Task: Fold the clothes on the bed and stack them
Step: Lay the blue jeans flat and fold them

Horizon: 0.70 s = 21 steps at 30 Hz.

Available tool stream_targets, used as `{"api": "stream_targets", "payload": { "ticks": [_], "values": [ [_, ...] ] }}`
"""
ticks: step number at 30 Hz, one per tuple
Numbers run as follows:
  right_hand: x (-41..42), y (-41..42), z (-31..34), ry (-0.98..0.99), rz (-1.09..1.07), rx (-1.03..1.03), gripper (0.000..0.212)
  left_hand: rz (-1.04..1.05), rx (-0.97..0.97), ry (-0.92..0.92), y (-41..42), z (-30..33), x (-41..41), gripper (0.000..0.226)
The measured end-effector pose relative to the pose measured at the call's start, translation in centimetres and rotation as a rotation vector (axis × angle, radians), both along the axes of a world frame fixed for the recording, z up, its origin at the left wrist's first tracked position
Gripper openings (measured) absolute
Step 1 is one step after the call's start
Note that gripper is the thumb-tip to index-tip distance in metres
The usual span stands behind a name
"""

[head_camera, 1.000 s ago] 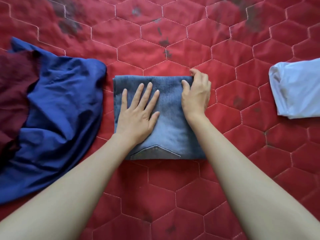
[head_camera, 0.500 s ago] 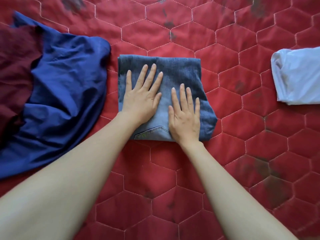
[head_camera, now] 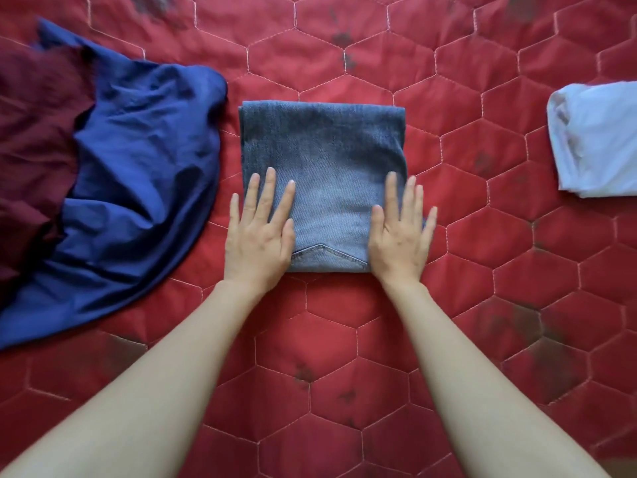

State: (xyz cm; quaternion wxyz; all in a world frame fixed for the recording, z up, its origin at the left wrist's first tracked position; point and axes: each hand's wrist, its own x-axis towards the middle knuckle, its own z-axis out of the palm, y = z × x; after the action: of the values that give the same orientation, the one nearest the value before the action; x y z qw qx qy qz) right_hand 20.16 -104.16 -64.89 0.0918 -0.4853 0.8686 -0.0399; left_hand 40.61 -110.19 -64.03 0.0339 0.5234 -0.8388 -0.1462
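Hands flat on folded jeans (head_camera: 322,157).
Left hand (head_camera: 256,232) and right hand (head_camera: 400,236) press its near corners, fingers straight.

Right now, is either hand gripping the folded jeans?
No. The left hand and right hand lie flat with straight fingers on the folded jeans.

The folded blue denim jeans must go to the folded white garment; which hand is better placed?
Probably the right hand: it presses the jeans' right edge, nearest the white garment.
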Motion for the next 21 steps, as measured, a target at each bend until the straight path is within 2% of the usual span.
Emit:
{"api": "stream_targets", "payload": {
  "ticks": [2, 3, 5, 8, 11, 15, 18, 21],
  "values": [
    [-2.7, 1.7, 0.3, -0.037, -0.144, 0.090, 0.053, 0.004, 0.004, -0.044, 0.0, 0.3, -0.2, 0.057],
    [-3.7, 2.3, 0.6, -0.046, -0.136, 0.124, 0.054, 0.006, -0.004, -0.066, 0.0, 0.4, -0.3, 0.057],
    [-4.8, 2.5, 1.6, -0.033, -0.054, 0.118, 0.055, 0.010, -0.033, -0.098, 0.0, 0.7, -0.6, 0.058],
    [-3.3, -0.6, 3.3, -0.001, 0.045, -0.101, 0.054, -0.029, -0.100, -0.116, -0.8, 0.9, -1.7, 0.058],
    [0.7, -6.1, 3.7, 0.002, 0.268, -0.221, 0.052, -0.084, -0.128, -0.099, -3.2, 1.0, -4.2, 0.058],
    [2.7, -11.0, 2.2, 0.058, 0.442, -0.063, 0.052, -0.112, -0.110, -0.099, -8.0, 0.7, -5.9, 0.057],
    [-0.4, -11.6, 1.4, 0.071, 0.275, -0.028, 0.052, 0.013, -0.093, -0.066, -10.5, 0.2, -4.2, 0.055],
    [-3.2, -10.5, 1.8, -0.093, -0.034, -0.067, 0.054, 0.268, -0.024, 0.001, -10.7, 0.6, -2.2, 0.058]
  ]
}}
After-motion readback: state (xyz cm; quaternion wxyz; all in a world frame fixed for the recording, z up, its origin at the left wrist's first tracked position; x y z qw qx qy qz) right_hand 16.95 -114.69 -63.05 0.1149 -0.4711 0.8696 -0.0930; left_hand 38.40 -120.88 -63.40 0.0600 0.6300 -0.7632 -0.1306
